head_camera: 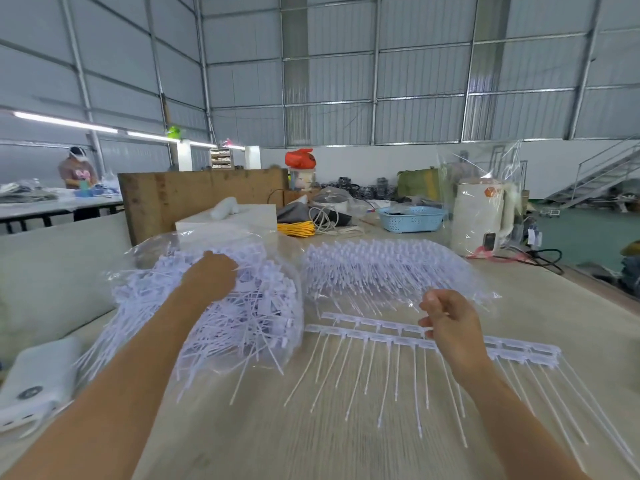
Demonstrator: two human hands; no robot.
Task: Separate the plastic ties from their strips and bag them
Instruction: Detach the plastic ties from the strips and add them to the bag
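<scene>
A clear plastic bag (277,271) on the left holds a heap of loose white plastic ties (242,327). My left hand (211,275) reaches into that heap, its fingers buried among the ties. A strip of joined ties (381,341) lies flat on the table in front, tails pointing toward me. My right hand (450,323) hovers over the right part of this strip with loosely curled fingers, holding nothing I can see. Behind it sits a second pile of tie strips (388,268) under clear film.
A white power bank (38,382) lies at the left edge. Further back stand a white box (225,220), yellow cable (298,228), blue basket (412,220) and a white kettle in plastic (481,216). A person works at a far left table (74,168).
</scene>
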